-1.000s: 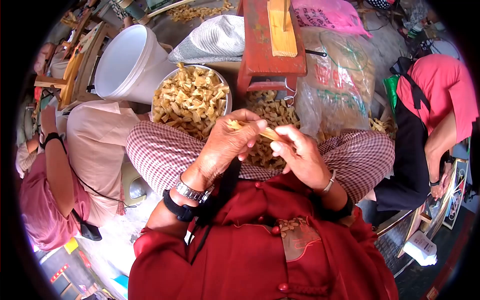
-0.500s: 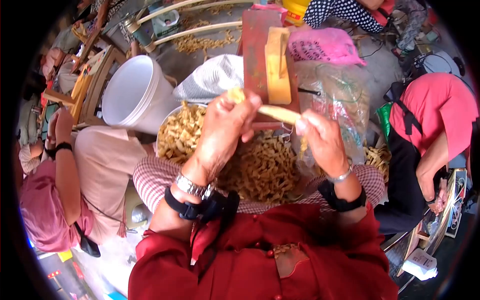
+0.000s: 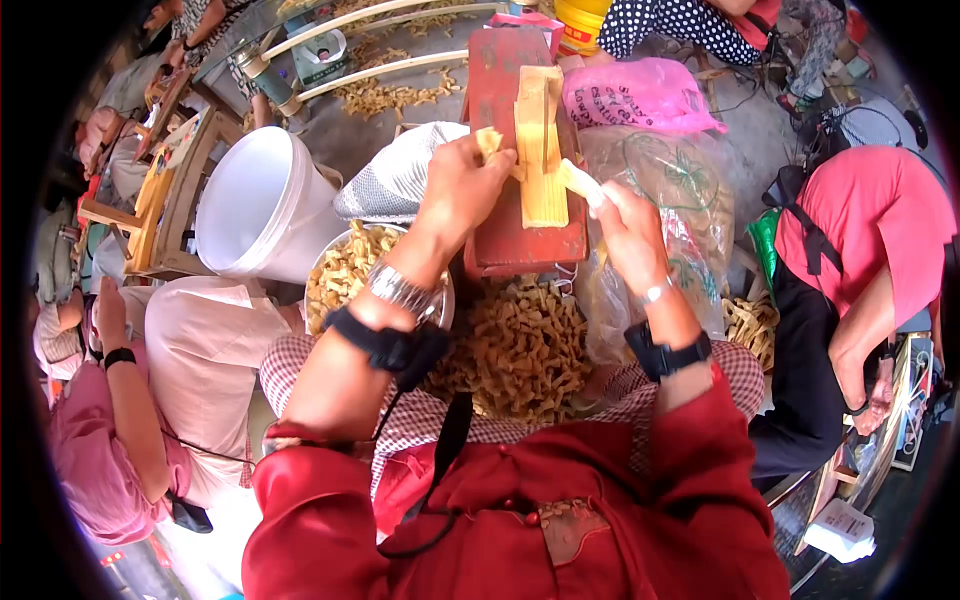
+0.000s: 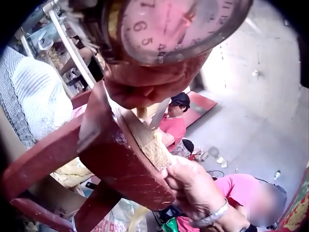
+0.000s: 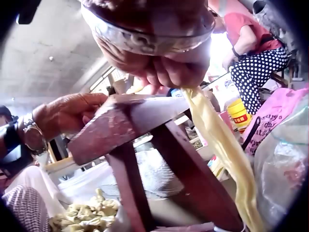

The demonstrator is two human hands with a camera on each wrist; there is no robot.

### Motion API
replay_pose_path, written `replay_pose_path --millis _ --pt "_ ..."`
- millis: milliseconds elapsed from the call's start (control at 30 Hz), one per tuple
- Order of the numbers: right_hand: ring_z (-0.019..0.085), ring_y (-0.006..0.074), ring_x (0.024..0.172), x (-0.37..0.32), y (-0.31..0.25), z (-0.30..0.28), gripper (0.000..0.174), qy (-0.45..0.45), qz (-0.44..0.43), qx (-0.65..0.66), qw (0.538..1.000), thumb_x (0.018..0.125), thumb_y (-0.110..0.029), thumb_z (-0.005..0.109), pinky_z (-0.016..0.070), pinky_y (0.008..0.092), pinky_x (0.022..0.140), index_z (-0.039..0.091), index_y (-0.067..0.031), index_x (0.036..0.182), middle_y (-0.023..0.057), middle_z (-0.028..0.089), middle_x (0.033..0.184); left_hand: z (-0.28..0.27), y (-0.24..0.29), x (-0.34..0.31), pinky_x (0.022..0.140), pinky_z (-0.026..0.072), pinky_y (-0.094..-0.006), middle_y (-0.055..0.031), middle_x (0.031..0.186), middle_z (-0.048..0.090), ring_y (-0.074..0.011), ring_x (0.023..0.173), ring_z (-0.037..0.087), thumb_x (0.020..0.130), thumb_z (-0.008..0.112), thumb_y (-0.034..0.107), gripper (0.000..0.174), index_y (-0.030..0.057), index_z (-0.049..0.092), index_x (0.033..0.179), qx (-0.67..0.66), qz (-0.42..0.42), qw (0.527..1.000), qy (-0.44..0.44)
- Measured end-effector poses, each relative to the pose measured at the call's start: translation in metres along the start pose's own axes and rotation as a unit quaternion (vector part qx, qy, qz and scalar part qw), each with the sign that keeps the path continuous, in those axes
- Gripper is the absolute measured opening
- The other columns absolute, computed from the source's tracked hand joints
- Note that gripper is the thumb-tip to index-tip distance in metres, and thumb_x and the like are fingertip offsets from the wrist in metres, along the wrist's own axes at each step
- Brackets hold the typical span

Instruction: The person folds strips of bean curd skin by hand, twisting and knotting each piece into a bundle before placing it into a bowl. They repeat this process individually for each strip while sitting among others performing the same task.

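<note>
Lying beyond the yellow strip [image 5: 217, 130], a pink bag [image 3: 640, 95] flanks the bench [image 3: 497, 236].

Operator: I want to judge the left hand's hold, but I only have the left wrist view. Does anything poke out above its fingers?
Observer: Yes, in the head view a yellow piece pokes up beyond the left hand.

Operator: Is there a container near the left forearm?

Observer: Yes, the head view shows a round bowl full of yellowish pieces, partly hidden by that forearm.
</note>
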State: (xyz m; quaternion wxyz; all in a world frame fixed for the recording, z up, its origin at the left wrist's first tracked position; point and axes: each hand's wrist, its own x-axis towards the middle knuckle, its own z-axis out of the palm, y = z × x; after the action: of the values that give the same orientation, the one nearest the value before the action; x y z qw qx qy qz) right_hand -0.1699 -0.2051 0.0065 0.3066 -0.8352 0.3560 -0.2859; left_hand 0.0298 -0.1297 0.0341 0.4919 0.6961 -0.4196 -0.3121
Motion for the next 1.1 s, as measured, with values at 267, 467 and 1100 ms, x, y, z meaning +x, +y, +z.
replay_pose_path --millis 267,467,1100 --pt "0.053 0.0229 0.055 -0.109 -0.094 0.022 0.015 -0.031 -0.096 0.193 0.976 0.087 -0.019 0.061 0.0420 0.0344 0.051 0.056 -0.0049 0.085 0.0100 0.053 0.064 -0.010 -0.010 -0.143 0.045 0.0403 -0.0187 -0.0022 0.069 0.058 -0.0060 0.055 0.051 0.085 0.067 0.019 0.029 0.0023 0.049 0.099 -0.074 -0.144 0.986 -0.045" --pt "0.056 0.0231 0.060 -0.158 -0.126 0.069 0.010 -0.118 -0.215 0.275 0.929 0.083 -0.016 0.063 0.0429 0.0342 0.056 0.056 -0.0083 0.082 0.0059 0.055 0.070 0.005 -0.050 -0.202 0.061 0.0496 -0.0256 -0.0044 0.074 0.062 -0.0123 0.064 0.058 0.094 0.052 0.038 0.037 0.0019 0.061 0.096 -0.317 -0.310 0.878 -0.179" --pt "0.046 0.0192 0.054 -0.147 -0.154 0.040 0.021 -0.002 0.008 0.370 0.929 0.094 -0.015 0.049 0.0383 0.0323 0.052 0.049 0.0008 0.080 0.0100 0.046 0.065 -0.058 0.036 -0.236 0.049 0.0388 -0.0214 -0.0062 0.083 0.058 -0.0077 0.056 0.049 0.088 0.062 0.013 0.015 -0.0006 0.060 0.093 0.038 0.126 0.991 0.021"
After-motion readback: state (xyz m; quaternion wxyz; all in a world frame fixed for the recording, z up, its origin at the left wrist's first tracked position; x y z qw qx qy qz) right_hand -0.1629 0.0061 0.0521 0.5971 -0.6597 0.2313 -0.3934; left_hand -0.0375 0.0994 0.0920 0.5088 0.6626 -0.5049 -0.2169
